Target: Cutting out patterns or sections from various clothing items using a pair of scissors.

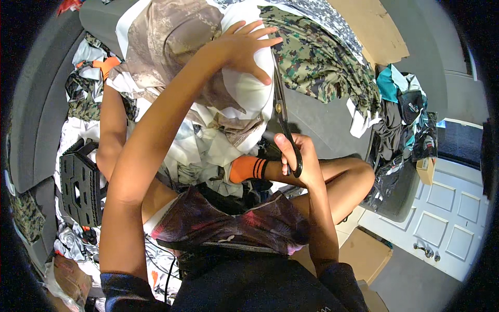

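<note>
My left hand (240, 51) lies flat with its fingers spread on a large piece of fabric (179, 44), white with a brown and tan camouflage print. In my right hand (303, 162) is a pair of long scissors (281, 112) with black handles. Fingers and thumb wrap the handles. The blades point away from me along the fabric's right edge, close to my left fingers; whether they touch the cloth I cannot tell. Green camouflage fabric (317, 62) lies just right of the blades.
White fabric scraps (182, 148) are heaped between my legs. A black slotted plastic piece (80, 182) stands at the left. Dark and teal clothing (400, 99) is piled at the right, near a white door (436, 208). Cardboard (369, 255) lies at the lower right.
</note>
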`<state>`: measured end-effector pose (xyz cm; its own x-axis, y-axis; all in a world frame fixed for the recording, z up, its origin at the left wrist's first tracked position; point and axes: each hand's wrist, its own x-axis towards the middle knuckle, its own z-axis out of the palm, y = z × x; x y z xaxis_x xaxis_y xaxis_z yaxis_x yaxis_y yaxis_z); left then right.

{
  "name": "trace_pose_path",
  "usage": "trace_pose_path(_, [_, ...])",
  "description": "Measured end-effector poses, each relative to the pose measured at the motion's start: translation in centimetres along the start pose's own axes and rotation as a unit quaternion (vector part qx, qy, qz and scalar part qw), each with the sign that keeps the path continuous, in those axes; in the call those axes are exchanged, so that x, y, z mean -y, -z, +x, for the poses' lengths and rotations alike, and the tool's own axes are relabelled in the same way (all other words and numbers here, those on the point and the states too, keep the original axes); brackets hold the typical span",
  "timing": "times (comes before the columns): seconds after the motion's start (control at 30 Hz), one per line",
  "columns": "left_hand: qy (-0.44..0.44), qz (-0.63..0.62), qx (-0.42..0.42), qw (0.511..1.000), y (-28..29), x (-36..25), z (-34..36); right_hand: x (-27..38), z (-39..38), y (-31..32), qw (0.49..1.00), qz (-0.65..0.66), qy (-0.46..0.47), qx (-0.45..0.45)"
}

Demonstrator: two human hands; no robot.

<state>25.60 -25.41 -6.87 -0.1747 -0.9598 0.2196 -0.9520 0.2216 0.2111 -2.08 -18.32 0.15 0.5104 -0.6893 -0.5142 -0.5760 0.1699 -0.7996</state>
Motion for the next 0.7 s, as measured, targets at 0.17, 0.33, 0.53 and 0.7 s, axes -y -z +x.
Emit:
trace_pose_path(0.17, [0.007,0.006,0.005,1.0,0.14,-0.24,-0.01,0.08,-0.12,-0.08,1.0,-0.009,-0.004,-0.008])
trace_pose_path(0.33, [0.016,0.016,0.018,1.0,0.46,-0.39,0.04,0.18,-0.17,-0.27,1.0,-0.009,-0.006,-0.011])
trace_pose_path(0.53, [0.013,0.014,0.02,1.0,0.67,-0.34,0.07,0.08,-0.25,-0.39,1.0,-0.006,-0.005,-0.011])
trace_pose_path(0.7, [0.006,0.018,0.006,1.0,0.05,0.01,0.14,0.19,-0.35,-0.54,1.0,-0.009,0.001,-0.013])
